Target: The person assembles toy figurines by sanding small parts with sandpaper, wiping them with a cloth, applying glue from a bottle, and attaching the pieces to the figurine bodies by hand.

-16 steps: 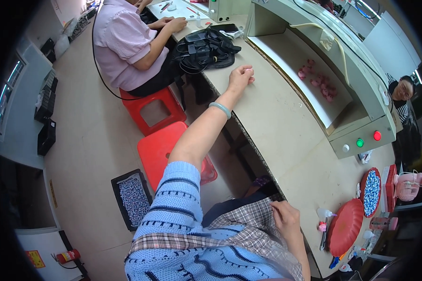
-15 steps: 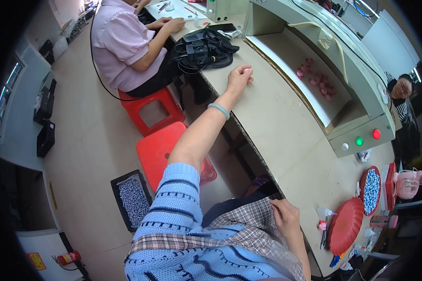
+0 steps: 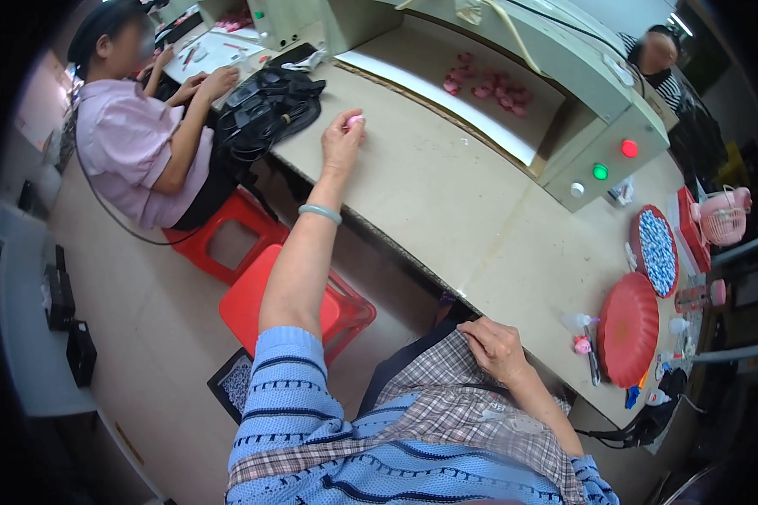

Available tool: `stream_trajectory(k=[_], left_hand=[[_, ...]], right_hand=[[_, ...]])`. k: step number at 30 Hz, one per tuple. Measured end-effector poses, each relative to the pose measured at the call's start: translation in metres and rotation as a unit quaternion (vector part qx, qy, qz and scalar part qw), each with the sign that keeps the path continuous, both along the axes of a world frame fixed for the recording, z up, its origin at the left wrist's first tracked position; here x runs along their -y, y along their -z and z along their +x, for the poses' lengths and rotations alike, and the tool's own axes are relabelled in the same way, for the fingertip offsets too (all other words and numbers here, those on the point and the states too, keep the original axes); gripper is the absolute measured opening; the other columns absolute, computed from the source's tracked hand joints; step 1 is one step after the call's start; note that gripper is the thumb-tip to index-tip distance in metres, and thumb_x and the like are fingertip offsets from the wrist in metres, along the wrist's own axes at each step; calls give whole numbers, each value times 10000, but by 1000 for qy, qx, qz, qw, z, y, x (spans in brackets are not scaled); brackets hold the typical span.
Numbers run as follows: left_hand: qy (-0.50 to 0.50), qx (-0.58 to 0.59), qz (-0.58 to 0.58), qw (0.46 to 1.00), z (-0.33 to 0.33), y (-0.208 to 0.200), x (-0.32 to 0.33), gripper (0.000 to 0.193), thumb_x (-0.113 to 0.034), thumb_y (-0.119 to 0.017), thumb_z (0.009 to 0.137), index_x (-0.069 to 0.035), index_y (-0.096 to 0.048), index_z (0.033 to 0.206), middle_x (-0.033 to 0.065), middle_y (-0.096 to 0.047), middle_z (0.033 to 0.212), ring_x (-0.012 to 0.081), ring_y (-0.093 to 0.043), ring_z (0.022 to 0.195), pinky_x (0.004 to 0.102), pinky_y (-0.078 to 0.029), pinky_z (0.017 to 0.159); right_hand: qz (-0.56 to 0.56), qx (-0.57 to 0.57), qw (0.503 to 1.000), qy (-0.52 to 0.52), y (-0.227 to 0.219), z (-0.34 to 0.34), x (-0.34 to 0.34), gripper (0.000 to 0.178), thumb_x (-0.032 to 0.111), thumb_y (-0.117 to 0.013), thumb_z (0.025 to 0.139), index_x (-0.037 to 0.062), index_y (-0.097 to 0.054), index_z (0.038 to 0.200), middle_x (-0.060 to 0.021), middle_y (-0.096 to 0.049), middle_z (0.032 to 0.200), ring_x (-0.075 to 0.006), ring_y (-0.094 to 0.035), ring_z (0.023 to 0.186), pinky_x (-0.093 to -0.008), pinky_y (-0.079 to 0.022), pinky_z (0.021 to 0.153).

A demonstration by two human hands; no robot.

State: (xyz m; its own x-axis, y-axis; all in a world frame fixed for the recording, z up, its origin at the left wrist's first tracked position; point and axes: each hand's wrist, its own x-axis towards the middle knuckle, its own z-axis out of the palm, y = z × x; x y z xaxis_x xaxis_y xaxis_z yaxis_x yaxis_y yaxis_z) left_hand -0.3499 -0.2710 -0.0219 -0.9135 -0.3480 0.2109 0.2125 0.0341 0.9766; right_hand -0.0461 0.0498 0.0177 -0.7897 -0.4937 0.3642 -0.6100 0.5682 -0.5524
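Observation:
My left arm, with a pale green bangle [image 3: 321,214] on the wrist, stretches over the light table [image 3: 446,210]. My left hand [image 3: 341,147] is closed around a small pink piece [image 3: 355,121], mostly hidden by the fingers. Near the table's front edge, over my checked apron [image 3: 442,370], rests my right hand [image 3: 495,347]. Its fingers are curled together, and what they hold, if anything, is hidden. Beyond my left hand, several pink figures [image 3: 505,93] lie on the white-lined floor of a grey machine [image 3: 611,139].
A co-worker [image 3: 135,160] sits at the left beside a black bag with cables [image 3: 269,109]. An unoccupied red stool [image 3: 257,290] stands below. At right are a red scalloped tray [image 3: 627,332], a basin of blue and white beads [image 3: 657,252] and a pink fan [image 3: 724,219]. Another person [image 3: 661,71] is behind the machine.
The view has turned, so most surroundings sit further left. My left hand stays closed over the table, and the pink piece shows a little more. My right hand remains at the table edge, fingers curled.

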Motion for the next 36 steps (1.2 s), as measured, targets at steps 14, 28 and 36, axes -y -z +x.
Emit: stream_trajectory(k=[14,28,36], left_hand=[[-35,4,-162,986,13,-16,-17,222,-162,-574,815,-35,-652,979,166,-664,983,312,-627,933,378,-487,888],[-26,-6,-146,989,5,-10,-16,292,-184,-455,855,-5,-624,1012,187,-636,1001,320,-602,941,399,-467,886],[-35,-22,-170,985,6,-7,-13,251,-166,-456,831,-10,-610,953,189,-626,973,339,-588,931,415,-457,883]], right_hand=[[33,-28,999,17,11,7,0,252,-45,-675,715,62,-648,941,-67,-618,754,-242,-628,638,-331,-503,549],[37,-43,998,25,15,7,-2,267,-36,-688,706,73,-648,947,-61,-606,753,-237,-618,635,-328,-499,553],[36,-36,998,25,12,10,-2,266,-33,-683,709,74,-651,951,-64,-610,760,-238,-620,639,-329,-501,559]])
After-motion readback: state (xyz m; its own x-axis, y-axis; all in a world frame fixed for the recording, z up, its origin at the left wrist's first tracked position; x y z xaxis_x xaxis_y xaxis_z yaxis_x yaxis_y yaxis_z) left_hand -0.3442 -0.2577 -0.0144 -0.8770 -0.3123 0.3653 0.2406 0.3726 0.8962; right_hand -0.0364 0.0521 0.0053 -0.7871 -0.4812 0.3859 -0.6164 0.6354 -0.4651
